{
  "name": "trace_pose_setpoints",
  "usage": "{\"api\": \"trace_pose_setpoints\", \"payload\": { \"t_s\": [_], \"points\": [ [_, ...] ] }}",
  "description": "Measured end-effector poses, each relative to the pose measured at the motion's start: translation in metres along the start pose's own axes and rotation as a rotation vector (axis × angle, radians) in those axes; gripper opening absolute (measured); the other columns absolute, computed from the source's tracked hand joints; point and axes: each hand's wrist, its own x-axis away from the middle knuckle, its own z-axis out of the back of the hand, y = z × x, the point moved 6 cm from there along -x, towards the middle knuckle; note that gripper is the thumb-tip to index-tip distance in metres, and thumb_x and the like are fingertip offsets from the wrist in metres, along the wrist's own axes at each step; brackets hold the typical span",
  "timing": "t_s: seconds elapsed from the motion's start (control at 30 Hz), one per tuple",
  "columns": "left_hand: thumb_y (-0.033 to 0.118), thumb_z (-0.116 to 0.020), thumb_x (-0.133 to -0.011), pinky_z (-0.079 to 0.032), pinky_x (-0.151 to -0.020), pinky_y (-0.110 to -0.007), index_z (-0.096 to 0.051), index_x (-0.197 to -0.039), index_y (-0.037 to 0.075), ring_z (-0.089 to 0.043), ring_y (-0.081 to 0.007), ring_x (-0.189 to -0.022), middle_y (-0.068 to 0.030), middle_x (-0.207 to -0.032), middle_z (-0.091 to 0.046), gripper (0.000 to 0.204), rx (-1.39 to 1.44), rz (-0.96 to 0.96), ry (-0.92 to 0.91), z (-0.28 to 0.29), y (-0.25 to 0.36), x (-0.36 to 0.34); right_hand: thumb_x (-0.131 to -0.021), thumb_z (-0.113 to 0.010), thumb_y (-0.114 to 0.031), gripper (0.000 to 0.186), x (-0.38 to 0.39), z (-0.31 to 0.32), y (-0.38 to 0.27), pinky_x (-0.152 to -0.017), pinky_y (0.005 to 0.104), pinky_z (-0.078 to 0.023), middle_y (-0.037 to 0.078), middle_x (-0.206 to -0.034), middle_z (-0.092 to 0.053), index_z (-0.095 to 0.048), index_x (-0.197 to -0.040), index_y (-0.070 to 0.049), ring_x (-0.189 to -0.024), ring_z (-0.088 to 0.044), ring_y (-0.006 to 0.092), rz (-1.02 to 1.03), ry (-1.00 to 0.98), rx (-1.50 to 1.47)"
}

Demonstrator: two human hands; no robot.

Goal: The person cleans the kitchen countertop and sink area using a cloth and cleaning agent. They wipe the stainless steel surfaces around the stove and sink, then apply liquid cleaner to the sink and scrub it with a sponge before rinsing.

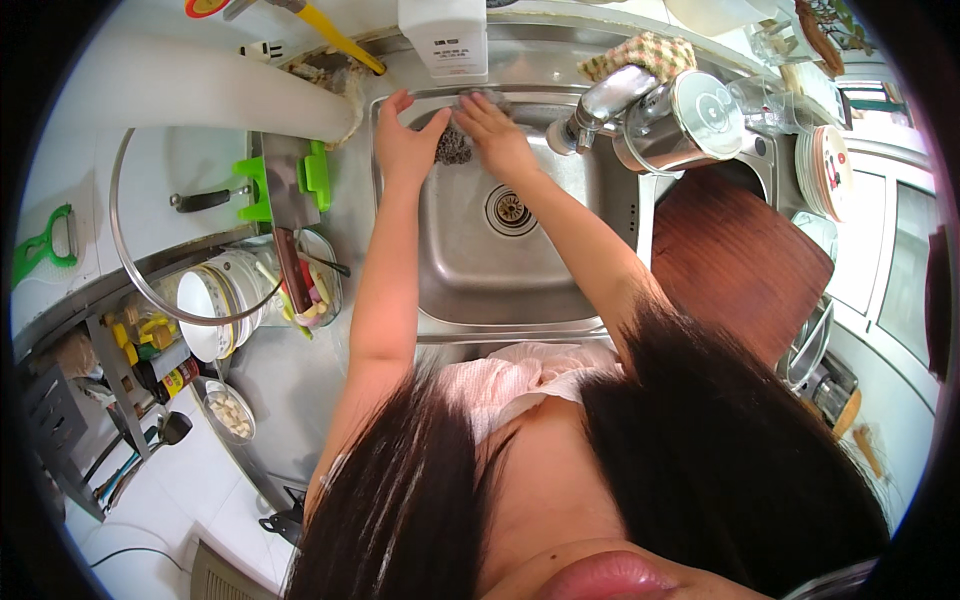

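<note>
In the head view both my hands are at the far side of a stainless steel sink. My left hand is by the far left corner, thumb and fingers spread apart, with nothing visible in it. Beside its thumb, against the basin's far wall, is a dark, mesh-like scouring pad. My right hand presses a grey crumpled wad at the far rim; its fingers partly cover the wad, and I cannot make out its material. The round drain lies nearer me than both hands.
A white box stands behind the sink. To the right are a faucet, a lidded glass jar and a brown cutting board. At left, a cleaver rests by green holders, near a glass lid and stacked bowls.
</note>
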Motion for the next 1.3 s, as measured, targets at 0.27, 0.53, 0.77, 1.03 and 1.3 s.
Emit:
{"api": "trace_pose_setpoints", "payload": {
  "t_s": [0.27, 0.53, 0.77, 1.03, 1.3],
  "points": [
    [0.022, -0.083, -0.075, -0.048, -0.078, -0.029, -0.058, -0.112, 0.001, -0.058, -0.0146, -0.089, -0.0072, -0.107, -0.062, 0.049, 0.469, 0.227, 0.042, 0.003, -0.036, 0.023, -0.08, -0.052, 0.001, 0.05, 0.025, 0.016, 0.052, -0.11, 0.0354, -0.037, 0.007, -0.144, -0.046, -0.058, -0.128, -0.013, -0.136, -0.041, 0.0268, -0.022, -0.042, 0.093],
    [0.024, -0.081, -0.077, -0.048, -0.07, -0.03, -0.062, -0.099, 0.003, -0.059, -0.0124, -0.079, -0.0044, -0.089, -0.063, 0.036, 0.768, 0.559, -0.3, -0.084, 0.009, 0.043, -0.087, -0.051, -0.005, 0.033, 0.093, 0.115, 0.092, -0.092, 0.0448, -0.043, 0.022, -0.112, -0.062, -0.064, -0.117, -0.012, -0.106, -0.057, 0.0391, -0.596, 0.224, 0.145],
    [0.037, -0.076, -0.081, -0.051, -0.073, -0.033, -0.06, -0.106, -0.002, -0.063, -0.0208, -0.083, -0.0088, -0.09, -0.065, 0.049, 0.864, 0.45, -0.249, -0.18, 0.066, -0.01, -0.089, -0.049, -0.001, 0.033, 0.187, 0.18, 0.048, -0.085, 0.0302, -0.049, 0.015, -0.102, -0.07, -0.064, -0.118, -0.004, -0.094, -0.066, 0.0199, -0.982, 0.199, -0.284],
    [0.046, -0.074, -0.077, -0.045, -0.092, -0.041, -0.044, -0.133, 0.003, -0.054, -0.0368, -0.109, -0.021, -0.123, -0.052, 0.076, 0.185, -0.14, -0.265, -0.219, 0.071, -0.031, -0.095, -0.053, -0.008, 0.025, 0.213, 0.219, 0.024, -0.082, 0.0247, -0.047, 0.004, -0.096, -0.068, -0.064, -0.117, -0.002, -0.09, -0.058, 0.0094, -1.259, 0.335, -0.418],
    [0.028, -0.068, -0.087, -0.052, -0.084, -0.032, -0.06, -0.115, 0.0, -0.066, -0.0231, -0.099, -0.0134, -0.107, -0.067, 0.04, 0.434, -0.093, -0.385, -0.133, 0.046, -0.003, -0.092, -0.057, -0.008, 0.032, 0.169, 0.255, 0.035, -0.084, 0.0296, -0.05, 0.011, -0.107, -0.067, -0.059, -0.123, -0.003, -0.094, -0.064, 0.0169, -0.87, 0.578, -0.204]
  ]
}}
